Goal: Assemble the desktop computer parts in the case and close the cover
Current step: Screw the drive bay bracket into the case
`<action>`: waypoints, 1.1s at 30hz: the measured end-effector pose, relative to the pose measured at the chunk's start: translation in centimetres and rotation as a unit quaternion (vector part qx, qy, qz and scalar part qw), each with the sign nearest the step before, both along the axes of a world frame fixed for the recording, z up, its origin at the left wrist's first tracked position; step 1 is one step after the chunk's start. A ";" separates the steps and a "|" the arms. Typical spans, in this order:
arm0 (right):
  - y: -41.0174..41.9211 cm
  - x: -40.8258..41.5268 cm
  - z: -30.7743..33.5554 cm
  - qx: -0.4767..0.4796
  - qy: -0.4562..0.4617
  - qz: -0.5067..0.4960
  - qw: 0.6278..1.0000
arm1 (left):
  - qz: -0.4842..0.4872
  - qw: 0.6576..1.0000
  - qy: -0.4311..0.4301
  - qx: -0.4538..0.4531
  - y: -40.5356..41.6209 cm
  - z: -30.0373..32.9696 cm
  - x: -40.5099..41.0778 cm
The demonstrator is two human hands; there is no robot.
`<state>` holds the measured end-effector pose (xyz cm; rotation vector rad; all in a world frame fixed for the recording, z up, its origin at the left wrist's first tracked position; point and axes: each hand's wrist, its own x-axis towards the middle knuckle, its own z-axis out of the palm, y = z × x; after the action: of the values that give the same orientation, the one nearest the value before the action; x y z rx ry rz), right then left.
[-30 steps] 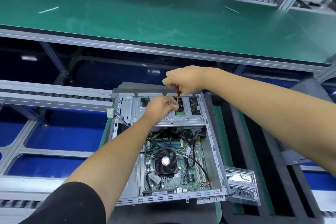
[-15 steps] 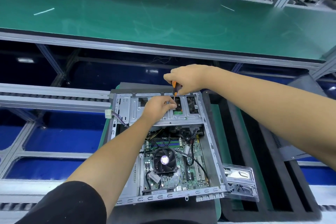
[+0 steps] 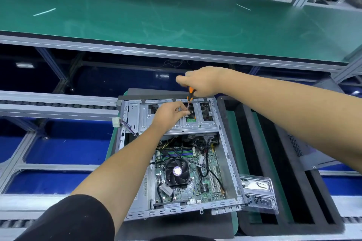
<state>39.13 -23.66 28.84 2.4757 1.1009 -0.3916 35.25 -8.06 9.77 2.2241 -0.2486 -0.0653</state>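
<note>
- The open computer case lies on its side on a green mat, cover off, with the motherboard exposed in its lower half.
- A black CPU fan sits near the middle of the motherboard; green-and-blue memory modules lie just above it, and black cables loop across the board.
- The metal drive cage spans the upper end of the case, with rectangular cut-outs through which dark parts show.
- The right hand is curled round the orange-and-black handle of a screwdriver, which points down — slightly tilted — into a cut-out of the drive cage.
- The left hand rests on the drive cage, its fingers curled and pinching at the screwdriver's thin shaft near the tip; whether a screw is held there is too small to tell.
- A white connector on coloured wires hangs at the case's left edge.
- A clear plastic tray lies just beside the case's lower right corner, next to a black foam frame.
- A long green bench runs across the far side.
</note>
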 end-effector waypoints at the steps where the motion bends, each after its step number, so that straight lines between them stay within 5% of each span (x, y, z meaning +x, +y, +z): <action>1: -0.1 0.2 0.1 -0.016 -0.009 0.061 0.998 | 0.002 1.000 0.002 0.002 0.0 0.0 0.0; 4: 0.4 0.4 -0.1 -0.026 -0.021 0.142 0.989 | 0.007 1.000 0.009 -0.001 0.1 -0.1 0.0; 10: 0.6 0.9 -0.5 0.080 0.069 -0.090 0.990 | -0.006 1.000 -0.004 0.011 0.1 0.0 -0.1; 13: 1.3 0.6 -0.3 0.053 0.079 -0.113 0.989 | -0.011 1.000 -0.006 0.007 0.2 -0.1 -0.2; 18: 2.1 0.6 0.2 -0.095 -0.057 0.134 0.985 | -0.014 1.000 0.000 0.003 0.2 0.1 -0.2; 21: 2.1 0.5 0.2 -0.088 -0.027 0.204 0.975 | -0.010 1.000 0.008 0.010 0.2 0.1 -0.2; 29: 1.4 0.0 -0.5 0.047 0.037 -0.074 0.995 | -0.012 1.000 -0.007 0.013 0.2 0.5 -0.3; 33: 1.9 -0.6 -0.8 0.059 0.042 -0.132 0.989 | -0.008 1.000 -0.009 0.007 0.2 0.6 -0.5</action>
<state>38.51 -21.80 28.02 2.7431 0.8501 -0.5268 34.72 -7.88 10.36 2.2368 -0.2759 -0.0565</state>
